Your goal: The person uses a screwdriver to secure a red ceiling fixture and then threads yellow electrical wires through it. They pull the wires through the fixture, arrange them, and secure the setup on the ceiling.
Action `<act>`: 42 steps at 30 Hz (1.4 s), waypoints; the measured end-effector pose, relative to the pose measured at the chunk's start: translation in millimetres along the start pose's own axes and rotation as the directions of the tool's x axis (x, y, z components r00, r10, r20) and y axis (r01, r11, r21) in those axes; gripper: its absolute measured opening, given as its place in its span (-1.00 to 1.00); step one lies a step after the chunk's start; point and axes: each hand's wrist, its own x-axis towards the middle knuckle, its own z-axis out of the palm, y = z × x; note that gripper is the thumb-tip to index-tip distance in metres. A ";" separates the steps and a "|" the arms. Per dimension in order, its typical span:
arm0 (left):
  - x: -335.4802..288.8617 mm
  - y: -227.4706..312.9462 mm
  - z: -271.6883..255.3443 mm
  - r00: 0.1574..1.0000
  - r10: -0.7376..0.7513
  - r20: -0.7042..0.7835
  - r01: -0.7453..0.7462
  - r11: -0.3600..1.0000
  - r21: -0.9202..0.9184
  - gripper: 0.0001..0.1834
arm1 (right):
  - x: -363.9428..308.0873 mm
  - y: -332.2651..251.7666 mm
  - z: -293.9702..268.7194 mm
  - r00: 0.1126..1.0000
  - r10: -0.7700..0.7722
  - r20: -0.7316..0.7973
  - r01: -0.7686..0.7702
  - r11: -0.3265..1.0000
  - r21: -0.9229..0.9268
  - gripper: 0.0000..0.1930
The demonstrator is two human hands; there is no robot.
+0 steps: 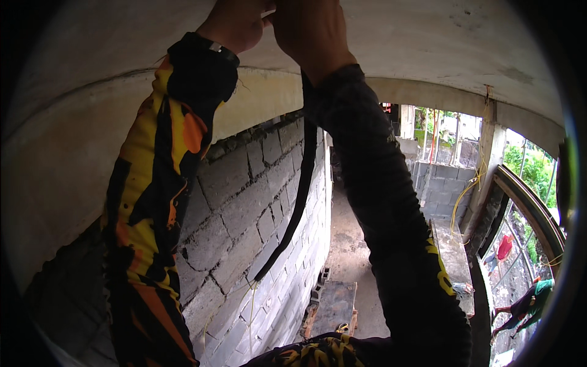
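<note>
Both my hands are raised to the ceiling at the top edge of the view. My left hand (235, 25), with a dark band at its wrist, has its fingers bent close to the other hand; what they hold is hidden. My right hand (313, 37) is closed, its back toward me, and its fingertips are out of sight. A black flexible tube (301, 202) comes down from behind the right hand and curves to the left. Thin pale yellow wires (251, 312) stick out of its lower end and dangle.
The concrete ceiling (428, 43) is close overhead, with a beam (263, 92) beneath it. A block wall (238, 214) runs along the left. Far below, a dark board (333, 306) lies over the floor. Yellow wire (455, 211) hangs by a post at right; people (538, 300) are outside the window opening.
</note>
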 end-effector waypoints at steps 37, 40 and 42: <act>-83.0 -23.6 -2.9 0.988 -0.017 0.156 0.007 0.998 0.064 -0.62 | -52.9 16.4 -13.4 0.875 0.208 0.437 -0.484 0.395 0.781 -0.67; -195.5 -41.9 -41.1 0.956 0.209 0.206 -0.294 0.706 0.644 -0.61 | -138.1 -2.5 -57.6 0.743 0.417 0.524 -0.627 0.160 0.762 -0.61; -282.6 -30.7 -81.3 0.954 -0.123 0.273 -0.180 0.494 0.851 -0.44 | -218.2 -5.1 -90.2 0.590 0.489 0.642 -0.779 0.136 0.612 -0.54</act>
